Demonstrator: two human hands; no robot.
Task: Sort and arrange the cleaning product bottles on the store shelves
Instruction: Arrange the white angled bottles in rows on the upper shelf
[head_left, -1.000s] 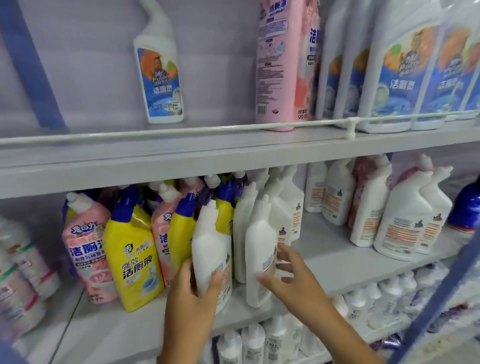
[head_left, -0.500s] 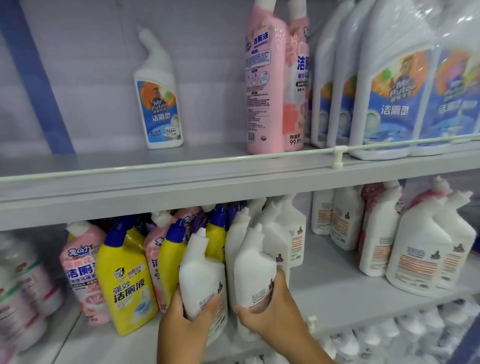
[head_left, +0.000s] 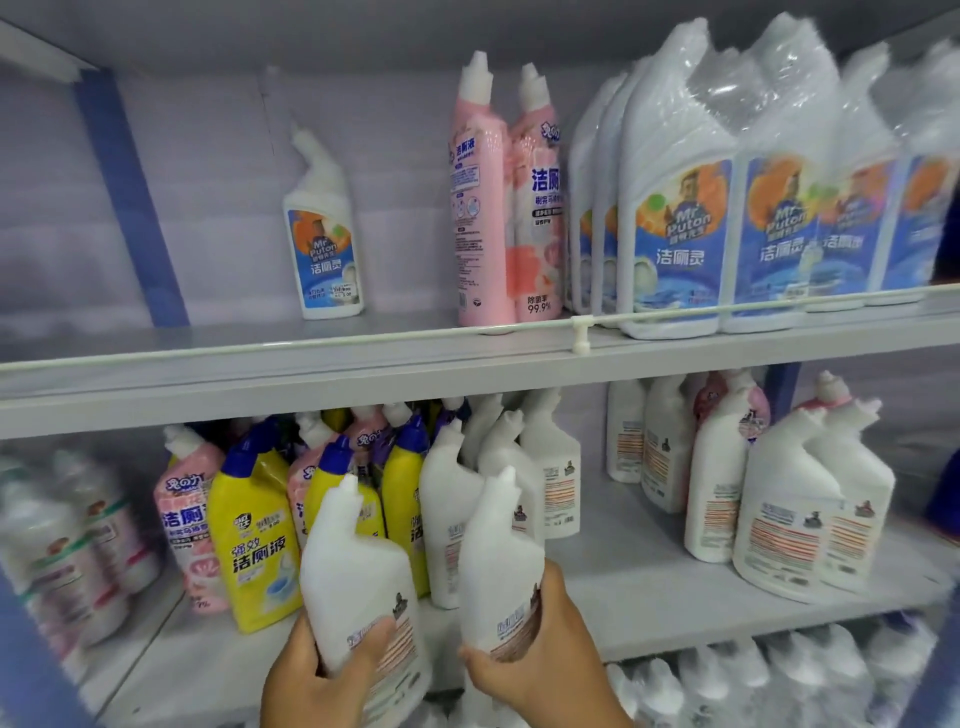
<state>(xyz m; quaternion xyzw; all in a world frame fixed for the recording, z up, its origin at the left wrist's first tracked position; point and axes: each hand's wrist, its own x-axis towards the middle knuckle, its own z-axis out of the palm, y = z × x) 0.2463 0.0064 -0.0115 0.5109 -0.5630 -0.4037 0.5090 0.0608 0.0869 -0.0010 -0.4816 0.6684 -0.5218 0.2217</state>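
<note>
My left hand (head_left: 317, 675) grips a white angled-neck bottle (head_left: 358, 577) by its lower body, lifted in front of the middle shelf (head_left: 675, 613). My right hand (head_left: 540, 660) holds a second white bottle (head_left: 498, 561) the same way, just to the right. Both bottles show their back labels. Behind them stand more white bottles (head_left: 457, 509), yellow bottles with blue caps (head_left: 254, 540) and pink bottles (head_left: 187, 525). On the upper shelf (head_left: 363, 358) stands a lone white bottle with a blue label (head_left: 324, 244).
Two tall pink bottles (head_left: 498, 208) and shrink-wrapped packs of blue-labelled bottles (head_left: 727, 208) fill the upper shelf's right side behind a thin rail (head_left: 582, 327). White bottles (head_left: 800, 504) stand at the middle shelf's right. Wrapped bottles (head_left: 67, 540) sit at far left; more white bottles (head_left: 753, 670) lie below.
My hands closed around the two white bottles and lifted them forward off the middle shelf. The view tilted up, showing more of the upper shelf.
</note>
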